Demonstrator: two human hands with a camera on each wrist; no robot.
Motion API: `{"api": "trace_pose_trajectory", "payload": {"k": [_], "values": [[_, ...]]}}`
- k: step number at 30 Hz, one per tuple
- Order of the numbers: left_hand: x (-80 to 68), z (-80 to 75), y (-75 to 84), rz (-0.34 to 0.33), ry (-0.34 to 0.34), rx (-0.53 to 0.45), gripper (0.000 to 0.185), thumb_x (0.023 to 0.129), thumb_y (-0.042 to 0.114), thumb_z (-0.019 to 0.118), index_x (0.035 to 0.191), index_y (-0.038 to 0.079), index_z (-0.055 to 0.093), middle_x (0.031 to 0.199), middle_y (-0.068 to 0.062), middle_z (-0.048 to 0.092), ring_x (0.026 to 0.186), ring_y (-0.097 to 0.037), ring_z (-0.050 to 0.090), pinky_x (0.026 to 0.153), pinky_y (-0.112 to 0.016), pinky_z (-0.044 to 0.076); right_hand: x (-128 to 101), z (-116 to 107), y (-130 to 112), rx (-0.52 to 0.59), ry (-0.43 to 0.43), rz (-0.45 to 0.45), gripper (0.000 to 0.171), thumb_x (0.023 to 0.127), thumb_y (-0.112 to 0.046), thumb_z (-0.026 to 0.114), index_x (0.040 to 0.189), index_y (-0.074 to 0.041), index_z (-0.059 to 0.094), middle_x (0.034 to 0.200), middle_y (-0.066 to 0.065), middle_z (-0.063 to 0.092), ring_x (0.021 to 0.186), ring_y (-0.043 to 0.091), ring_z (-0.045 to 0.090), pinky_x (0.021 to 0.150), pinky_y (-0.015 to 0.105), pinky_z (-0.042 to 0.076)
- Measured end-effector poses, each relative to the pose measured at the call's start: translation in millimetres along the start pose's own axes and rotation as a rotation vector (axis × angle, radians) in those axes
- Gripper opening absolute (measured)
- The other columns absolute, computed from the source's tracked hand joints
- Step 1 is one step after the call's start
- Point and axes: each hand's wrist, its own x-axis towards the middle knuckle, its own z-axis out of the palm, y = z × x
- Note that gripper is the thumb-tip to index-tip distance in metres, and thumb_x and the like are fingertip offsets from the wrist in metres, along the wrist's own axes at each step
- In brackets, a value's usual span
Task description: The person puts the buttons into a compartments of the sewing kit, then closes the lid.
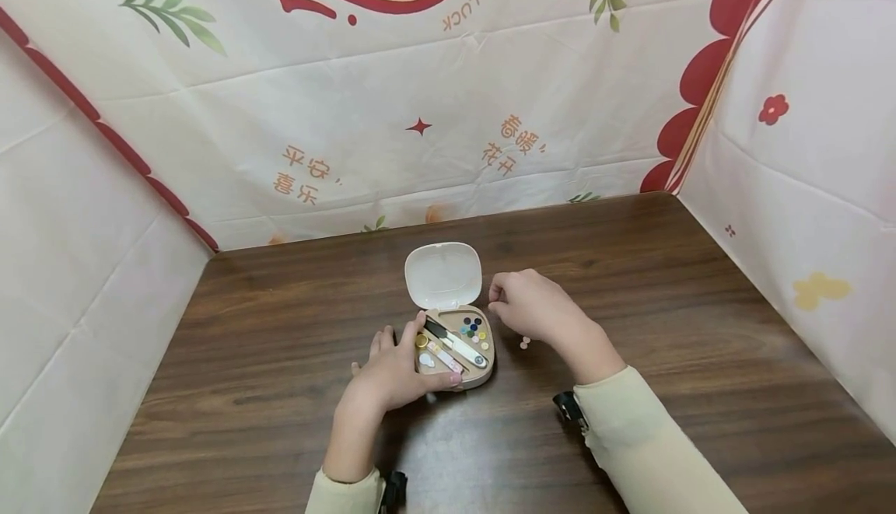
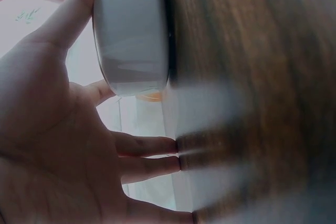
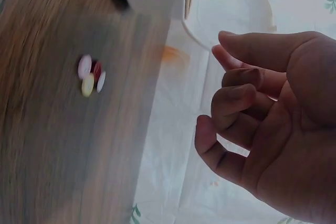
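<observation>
A small beige sewing box [image 1: 477,380] lies on the table with its white lid [image 1: 443,275] raised. In it are white-handled thread snips [image 1: 462,347], a pale banded strip [image 1: 442,355] and several coloured buttons [image 1: 474,327]. My left hand [image 1: 388,378] holds the box between thumb and forefinger; its other fingers [image 2: 152,166] reach down to the tabletop. To the right of the lid is my right hand [image 1: 535,304], above the table. Its fingers are curled, thumb and forefinger tips close together; whether they pinch something small is hidden. Beneath that wrist lie several loose buttons [image 3: 87,84].
The brown wooden table [image 1: 280,405] is bordered at the back and sides by printed white cloth [image 1: 392,133]. A black wrist strap [image 1: 570,407] sits at the right cuff, and another strap [image 1: 394,491] at the left.
</observation>
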Motion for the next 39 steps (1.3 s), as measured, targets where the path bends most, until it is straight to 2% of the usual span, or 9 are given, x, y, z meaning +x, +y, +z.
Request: {"api": "trace_pose_trajectory", "payload": {"k": [7, 12, 16, 25, 33, 39], "values": [[0.4, 0.1, -0.7, 0.000, 0.002, -0.006, 0.114, 0.079, 0.077, 0.079, 0.170, 0.036, 0.025, 0.169, -0.033, 0.029, 0.160, -0.050, 0.026, 0.110, -0.090, 0.025, -4.3, 0.9, 12.2, -0.019, -0.062, 0.019, 0.008, 0.101, -0.020, 0.069, 0.094, -0.015, 0.069, 0.074, -0.003, 0.067, 0.058, 0.007, 0.065, 0.075, 0.038, 0.052], [-0.2, -0.4, -0.7, 0.006, 0.008, -0.009, 0.114, 0.078, 0.078, 0.079, 0.170, 0.037, 0.024, 0.169, -0.033, 0.030, 0.160, -0.049, 0.027, 0.109, -0.091, 0.026, -4.9, 7.5, 20.9, -0.054, -0.084, 0.038, 0.015, 0.099, -0.018, 0.069, 0.085, -0.015, 0.066, 0.074, 0.000, 0.064, 0.065, 0.014, 0.058, 0.065, 0.033, 0.046], [-0.1, 0.5, -1.9, 0.005, 0.004, -0.009, 0.115, 0.078, 0.078, 0.079, 0.170, 0.036, 0.024, 0.168, -0.034, 0.030, 0.160, -0.049, 0.027, 0.108, -0.091, 0.026, -4.2, 11.8, 28.1, -0.076, -0.118, 0.057, 0.018, 0.099, -0.016, 0.069, 0.082, -0.014, 0.065, 0.075, 0.000, 0.064, 0.067, 0.016, 0.058, 0.063, 0.032, 0.045], [-1.1, -0.4, -2.4, 0.000, 0.000, -0.023, 0.114, 0.078, 0.078, 0.079, 0.170, 0.037, 0.024, 0.169, -0.033, 0.028, 0.160, -0.049, 0.026, 0.110, -0.090, 0.025, -2.3, 17.0, 34.8, -0.084, -0.141, 0.077, 0.021, 0.094, -0.015, 0.075, 0.078, -0.015, 0.063, 0.075, 0.000, 0.062, 0.069, 0.017, 0.056, 0.064, 0.033, 0.045], [-1.4, -2.6, 0.4, 0.018, 0.012, -0.028, 0.113, 0.078, 0.076, 0.080, 0.169, 0.038, 0.025, 0.168, -0.034, 0.029, 0.159, -0.049, 0.027, 0.109, -0.090, 0.026, -0.1, 19.8, 40.8, -0.086, -0.125, 0.083, 0.023, 0.094, -0.016, 0.076, 0.075, -0.016, 0.063, 0.074, -0.001, 0.062, 0.068, 0.017, 0.056, 0.065, 0.034, 0.045], [-1.4, -3.1, 0.1, 0.010, 0.000, -0.030, 0.113, 0.079, 0.075, 0.080, 0.169, 0.037, 0.024, 0.169, -0.034, 0.028, 0.161, -0.049, 0.025, 0.111, -0.090, 0.023, -1.8, 16.8, 42.0, -0.089, -0.138, 0.082, 0.019, 0.095, -0.011, 0.068, 0.077, -0.017, 0.065, 0.077, -0.001, 0.066, 0.071, 0.017, 0.057, 0.067, 0.035, 0.044]]}}
